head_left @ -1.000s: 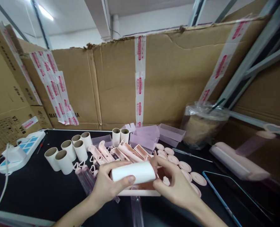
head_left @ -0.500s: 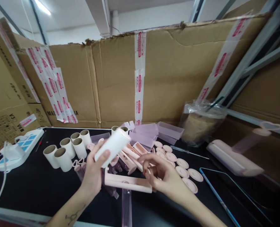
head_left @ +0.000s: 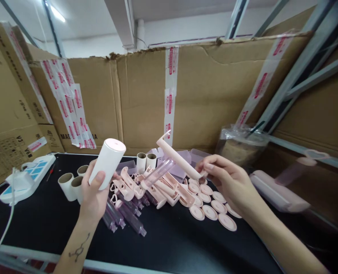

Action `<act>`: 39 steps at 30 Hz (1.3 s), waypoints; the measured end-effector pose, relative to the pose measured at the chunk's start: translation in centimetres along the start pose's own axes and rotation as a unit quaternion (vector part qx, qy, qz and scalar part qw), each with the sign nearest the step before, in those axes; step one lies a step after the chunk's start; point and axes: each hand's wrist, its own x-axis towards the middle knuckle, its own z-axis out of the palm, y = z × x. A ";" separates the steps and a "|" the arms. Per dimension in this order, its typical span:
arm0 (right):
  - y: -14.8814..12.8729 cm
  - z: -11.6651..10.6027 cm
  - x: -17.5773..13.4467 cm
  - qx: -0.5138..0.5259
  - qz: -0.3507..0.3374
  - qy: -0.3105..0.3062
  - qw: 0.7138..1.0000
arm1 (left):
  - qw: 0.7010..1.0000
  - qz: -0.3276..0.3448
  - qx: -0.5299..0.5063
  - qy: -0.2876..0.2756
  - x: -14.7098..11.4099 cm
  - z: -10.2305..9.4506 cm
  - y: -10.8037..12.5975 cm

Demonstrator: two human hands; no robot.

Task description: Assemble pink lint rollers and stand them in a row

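My left hand [head_left: 93,194] is wrapped round a white roll [head_left: 107,163], tilted, with a pink disc at its upper end. To the right, my right hand [head_left: 228,179] pinches one end of a pink plastic trough-shaped holder [head_left: 181,160]. From the holder's middle a clear purplish tube handle [head_left: 160,173] slants down to the left. Below lie a heap of similar pink holders [head_left: 171,190] and several purple handles [head_left: 131,219] with heart-shaped loops. Pink discs [head_left: 210,212] are spread under my right hand.
White open tubes [head_left: 67,186] stand behind my left hand, and two more tubes [head_left: 141,163] at the back. A power strip [head_left: 29,179] lies far left. On the right are a bagged cup [head_left: 240,148] and an assembled pink roller [head_left: 280,190]. Cardboard [head_left: 140,102] walls the back.
My left hand has moved left with the roll, now more upright. My right hand has raised the pink holder and its handle off the table, turning it and carrying it to the right.
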 end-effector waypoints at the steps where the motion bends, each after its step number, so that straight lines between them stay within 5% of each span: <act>1: 0.1 0.1 -0.4 0.016 0.003 0.017 1.000 | 1.000 0.001 0.024 -0.018 -0.2 -0.6 0.3; 5: 0.3 -0.8 -2.3 0.066 0.038 0.110 0.991 | 0.975 -0.010 0.186 -0.125 -3.1 -2.1 0.9; 11: -1.8 -3.6 -3.3 0.079 0.089 0.219 0.968 | 0.829 -0.020 0.437 -0.347 -8.5 1.4 -2.7; 16: -2.8 -4.3 -3.5 0.102 0.075 0.257 0.958 | 0.770 0.019 0.535 -0.347 -9.0 3.2 -6.3; 20: -1.5 -3.5 -3.9 0.095 0.074 0.204 0.972 | 0.740 0.017 0.592 -0.318 -8.9 3.0 -7.4; 24: 0.3 -2.3 -4.0 0.104 0.072 0.138 0.982 | 0.759 0.025 0.569 -0.316 -8.6 2.6 -7.1; 32: 1.5 -0.3 -2.7 0.162 0.047 0.081 0.982 | 0.872 -0.017 0.390 -0.296 -2.6 1.6 -2.8; 36: 1.5 1.2 -2.0 0.206 0.039 0.064 0.976 | 0.910 -0.166 0.186 -0.333 0.2 3.0 -1.5; 39: 2.3 1.8 -2.0 0.219 0.057 0.021 0.974 | 0.863 -0.321 0.035 -0.388 1.2 3.7 -1.7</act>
